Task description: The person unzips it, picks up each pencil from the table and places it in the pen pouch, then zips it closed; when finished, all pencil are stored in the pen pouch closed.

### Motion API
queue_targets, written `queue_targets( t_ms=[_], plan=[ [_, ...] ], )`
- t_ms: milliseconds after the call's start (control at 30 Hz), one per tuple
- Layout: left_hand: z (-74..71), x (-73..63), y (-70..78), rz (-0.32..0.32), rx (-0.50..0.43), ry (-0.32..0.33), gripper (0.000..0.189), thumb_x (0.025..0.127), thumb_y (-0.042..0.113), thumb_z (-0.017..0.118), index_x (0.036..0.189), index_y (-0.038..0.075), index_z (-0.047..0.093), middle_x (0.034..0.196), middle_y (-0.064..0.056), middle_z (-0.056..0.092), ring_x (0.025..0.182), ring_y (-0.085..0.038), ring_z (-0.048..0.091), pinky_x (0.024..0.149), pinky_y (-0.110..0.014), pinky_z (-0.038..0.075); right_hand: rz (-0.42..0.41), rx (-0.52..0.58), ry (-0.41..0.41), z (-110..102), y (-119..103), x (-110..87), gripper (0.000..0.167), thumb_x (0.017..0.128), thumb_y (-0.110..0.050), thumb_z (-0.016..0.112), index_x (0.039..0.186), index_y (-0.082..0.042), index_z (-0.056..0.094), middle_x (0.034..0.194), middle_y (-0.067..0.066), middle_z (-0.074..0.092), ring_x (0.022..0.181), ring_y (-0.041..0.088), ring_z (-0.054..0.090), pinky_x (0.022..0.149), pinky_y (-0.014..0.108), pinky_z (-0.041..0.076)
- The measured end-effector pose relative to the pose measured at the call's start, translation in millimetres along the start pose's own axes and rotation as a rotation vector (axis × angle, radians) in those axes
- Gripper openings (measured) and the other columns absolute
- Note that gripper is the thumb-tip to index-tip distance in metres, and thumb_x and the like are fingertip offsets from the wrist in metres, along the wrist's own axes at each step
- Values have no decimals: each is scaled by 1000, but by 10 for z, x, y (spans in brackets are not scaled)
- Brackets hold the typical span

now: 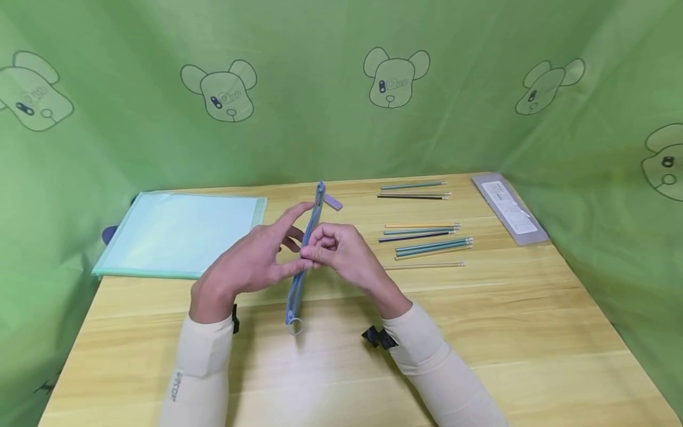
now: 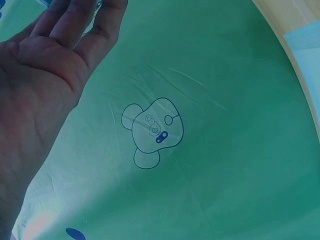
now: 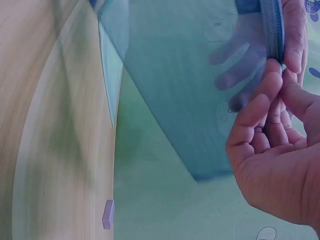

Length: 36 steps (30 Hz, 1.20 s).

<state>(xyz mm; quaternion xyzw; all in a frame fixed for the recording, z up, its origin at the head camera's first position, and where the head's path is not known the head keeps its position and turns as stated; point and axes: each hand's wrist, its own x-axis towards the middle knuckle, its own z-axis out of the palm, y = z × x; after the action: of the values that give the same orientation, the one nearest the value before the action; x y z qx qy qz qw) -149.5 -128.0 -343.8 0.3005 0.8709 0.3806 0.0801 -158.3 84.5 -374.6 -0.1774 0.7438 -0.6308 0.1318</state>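
A blue mesh zipper pouch [image 1: 313, 222] stands on edge between the two hands, above the table. Its zipper runs along the top, and a clear ring [image 1: 295, 325] hangs at the near end. My left hand [image 1: 242, 258] grips the pouch near the zipper; its fingers show through the translucent mesh [image 3: 170, 95] in the right wrist view. With thumb and index finger, my right hand [image 1: 347, 252] pinches the zipper edge around the middle. Whether it holds the zipper's slider is hidden. The left wrist view shows only part of the left hand [image 2: 47, 65] and little of the pouch.
A pale teal-edged document pouch [image 1: 181, 231] lies at the left of the table [image 1: 331, 367]. Behind the zipper pouch is a small purple block [image 1: 333, 202]. Several pencils [image 1: 432, 246] lie in groups to the right, beside a grey labelled flat pack [image 1: 509, 209]. Green curtains surround the table.
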Motion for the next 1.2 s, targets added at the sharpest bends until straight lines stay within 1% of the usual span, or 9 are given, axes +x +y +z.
queue_targets(
  t_ms=[300, 533, 667, 767, 867, 967, 1033, 1100, 1200],
  plan=[
    [-10, -49, -2, 11, 25, -33, 69, 102, 24, 76, 161, 11, 44, 122, -8, 81, 117, -25, 77, 111, -55, 56, 1, 45, 21, 1, 13, -12, 11, 99, 1, 73, 89, 0, 67, 72, -13, 73, 69, 7, 67, 66, 20, 54],
    [-46, -61, 18, 43, 38, -52, 63, 105, 22, 71, 160, 8, 44, 124, -8, 81, 120, -25, 76, 115, -52, 54, 19, 118, 8, -12, 46, 0, 9, 99, 5, 70, 91, 0, 68, 75, -12, 77, 71, 6, 71, 70, 23, 61],
    [-60, -56, 5, 40, 44, -50, 56, 108, 15, 65, 160, 8, 46, 126, -12, 80, 120, -29, 76, 111, -53, 57, 27, 181, -17, -33, 55, 3, 12, 99, 8, 68, 91, -1, 68, 76, -9, 78, 73, 7, 74, 70, 21, 62],
    [-62, -39, -5, 20, 67, -19, 55, 107, 10, 63, 159, 7, 46, 123, -15, 80, 115, -31, 78, 105, -54, 60, 30, 186, -38, -45, 57, 7, 12, 101, 8, 66, 92, -1, 67, 76, -8, 77, 73, 7, 75, 72, 22, 63],
    [-59, -16, -17, -18, 92, 39, 59, 105, 7, 64, 161, 7, 43, 112, -14, 83, 102, -27, 80, 93, -50, 65, 31, 149, -34, -62, 59, 4, 11, 103, 2, 65, 93, -2, 65, 77, -7, 74, 75, 9, 71, 74, 24, 62],
    [-76, -20, -48, -58, 131, 122, 65, 104, 5, 61, 164, 16, 38, 98, -9, 81, 80, -21, 75, 72, -43, 65, 41, 79, 15, -100, 57, 3, 16, 103, -4, 64, 88, -6, 60, 76, -3, 69, 76, 11, 68, 74, 25, 61],
    [-107, -42, -85, -69, 171, 183, 70, 102, 2, 58, 165, 23, 36, 92, -7, 77, 71, -19, 68, 63, -37, 59, 48, 28, 58, -143, 62, 10, 19, 102, -5, 63, 84, -7, 56, 72, -2, 64, 76, 13, 67, 72, 25, 60],
    [-154, -79, -122, -74, 212, 235, 75, 98, -3, 56, 164, 29, 37, 90, -6, 75, 69, -19, 65, 62, -36, 55, 60, -26, 89, -201, 64, 14, 21, 100, -4, 61, 81, -8, 53, 68, -2, 60, 75, 14, 68, 70, 25, 59],
    [-225, -152, -171, -77, 249, 272, 77, 93, -9, 52, 160, 28, 45, 96, -8, 76, 80, -22, 70, 69, -38, 55, 89, -92, 90, -295, 93, 18, 22, 97, -1, 60, 78, -9, 51, 65, -3, 55, 75, 15, 70, 71, 27, 61]
  ],
)
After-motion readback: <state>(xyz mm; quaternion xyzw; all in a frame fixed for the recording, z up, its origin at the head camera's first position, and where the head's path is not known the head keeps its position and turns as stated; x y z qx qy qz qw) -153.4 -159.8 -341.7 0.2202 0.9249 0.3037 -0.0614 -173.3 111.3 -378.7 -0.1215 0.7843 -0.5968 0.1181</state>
